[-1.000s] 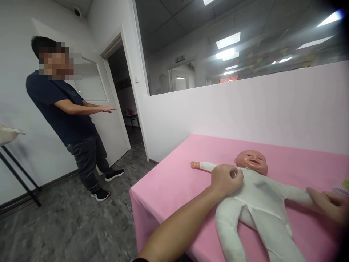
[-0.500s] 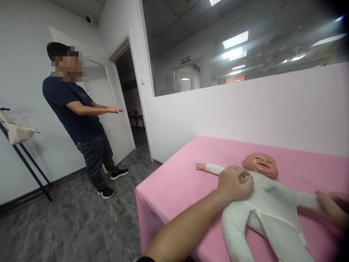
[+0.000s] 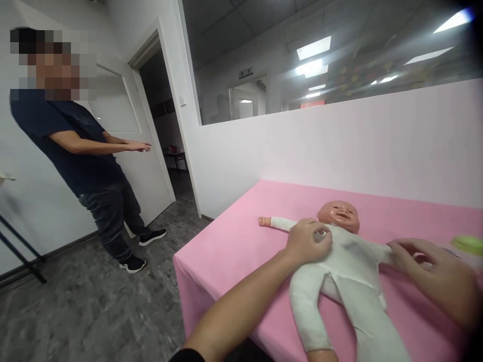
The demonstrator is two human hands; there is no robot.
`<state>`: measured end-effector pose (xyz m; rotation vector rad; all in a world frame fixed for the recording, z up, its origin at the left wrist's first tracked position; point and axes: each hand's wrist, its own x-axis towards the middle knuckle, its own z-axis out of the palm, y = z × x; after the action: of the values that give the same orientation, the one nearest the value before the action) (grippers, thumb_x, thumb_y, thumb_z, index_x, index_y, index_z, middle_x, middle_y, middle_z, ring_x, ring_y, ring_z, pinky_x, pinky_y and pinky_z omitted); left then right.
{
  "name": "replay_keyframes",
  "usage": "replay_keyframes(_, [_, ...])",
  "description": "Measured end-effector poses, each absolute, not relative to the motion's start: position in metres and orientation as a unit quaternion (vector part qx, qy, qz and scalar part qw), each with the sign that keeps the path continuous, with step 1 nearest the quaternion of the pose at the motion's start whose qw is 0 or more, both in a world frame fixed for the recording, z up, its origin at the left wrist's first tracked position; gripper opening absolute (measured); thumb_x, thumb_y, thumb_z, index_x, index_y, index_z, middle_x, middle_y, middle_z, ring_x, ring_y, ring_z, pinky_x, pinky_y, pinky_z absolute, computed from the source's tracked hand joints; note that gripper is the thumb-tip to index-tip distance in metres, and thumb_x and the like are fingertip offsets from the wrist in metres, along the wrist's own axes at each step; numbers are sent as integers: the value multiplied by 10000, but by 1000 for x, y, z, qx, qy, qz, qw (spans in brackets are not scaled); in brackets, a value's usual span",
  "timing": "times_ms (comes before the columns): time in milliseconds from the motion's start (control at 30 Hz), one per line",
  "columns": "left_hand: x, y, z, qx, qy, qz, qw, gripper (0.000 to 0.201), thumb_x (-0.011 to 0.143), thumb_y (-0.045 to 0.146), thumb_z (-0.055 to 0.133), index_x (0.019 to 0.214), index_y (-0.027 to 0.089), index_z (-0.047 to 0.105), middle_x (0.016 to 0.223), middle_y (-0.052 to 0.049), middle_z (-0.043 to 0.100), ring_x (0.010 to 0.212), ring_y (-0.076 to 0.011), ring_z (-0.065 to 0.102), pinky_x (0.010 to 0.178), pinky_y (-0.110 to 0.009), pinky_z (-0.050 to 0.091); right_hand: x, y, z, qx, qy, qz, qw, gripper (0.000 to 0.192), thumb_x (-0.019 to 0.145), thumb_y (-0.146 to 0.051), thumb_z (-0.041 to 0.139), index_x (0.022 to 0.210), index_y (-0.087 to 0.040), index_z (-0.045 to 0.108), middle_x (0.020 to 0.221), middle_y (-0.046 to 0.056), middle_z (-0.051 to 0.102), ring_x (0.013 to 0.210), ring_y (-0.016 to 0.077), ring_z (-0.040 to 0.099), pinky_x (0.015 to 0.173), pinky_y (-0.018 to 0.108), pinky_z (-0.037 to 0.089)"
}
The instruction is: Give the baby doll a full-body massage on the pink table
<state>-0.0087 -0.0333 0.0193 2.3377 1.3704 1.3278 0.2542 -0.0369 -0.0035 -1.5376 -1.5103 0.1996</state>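
Observation:
A baby doll point(image 3: 349, 256) with a white cloth body lies face up on a pink-covered table, its head toward the wall. My left hand point(image 3: 309, 241) is at the doll's shoulder and chest on the left side, fingers curled and thumb bent round toward them. The doll's arm on that side stretches out past my wrist. My right hand point(image 3: 426, 264) is closed round the doll's other arm, which is partly hidden beneath it. One doll foot shows near the bottom edge of the view.
The pink tablecloth point(image 3: 226, 256) hangs over the table's front left corner. A blurred yellow-green item point(image 3: 468, 245) sits at the far right. Another person point(image 3: 90, 151) stands at left with arms held forward, beside an open door point(image 3: 124, 136). A white wall point(image 3: 339, 151) borders the table.
The view has turned slightly right, bringing the yellow-green item into sight. My right hand now shows more fully, closer in along the doll's arm. My left hand stays at the doll's shoulder.

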Motion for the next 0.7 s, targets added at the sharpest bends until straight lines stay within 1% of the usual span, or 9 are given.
replay_keyframes(133, [-8,-34,22,776,458,429,64,163,896,298,585,900,224,731,856,-32,680,878,-194,629,828,-298,484,255,-36,-4,-595,-659,42,458,335,777,-607,529,846,-304,654,956,49,741,793,292,665,725,412,495])
replay_keyframes(333, [-9,-35,23,775,461,427,67,177,915,307,570,909,226,727,842,-30,674,871,-192,624,806,-295,478,256,-35,-7,-582,-665,25,467,308,810,-582,538,881,-311,665,953,6,738,777,238,663,707,365,491])
replay_keyframes(467, [-10,-34,24,774,456,433,76,160,907,287,577,902,221,723,877,-28,696,887,-190,628,829,-293,479,254,-35,-6,-582,-663,33,469,300,796,-574,549,865,-307,668,942,10,737,775,248,662,686,365,493])
replay_keyframes(700, [-10,-31,23,774,458,429,81,167,904,286,576,838,212,711,859,-32,700,870,-191,628,849,-300,476,253,-34,-5,-590,-661,63,459,335,773,-581,549,868,-289,684,954,29,748,776,253,671,701,375,494])
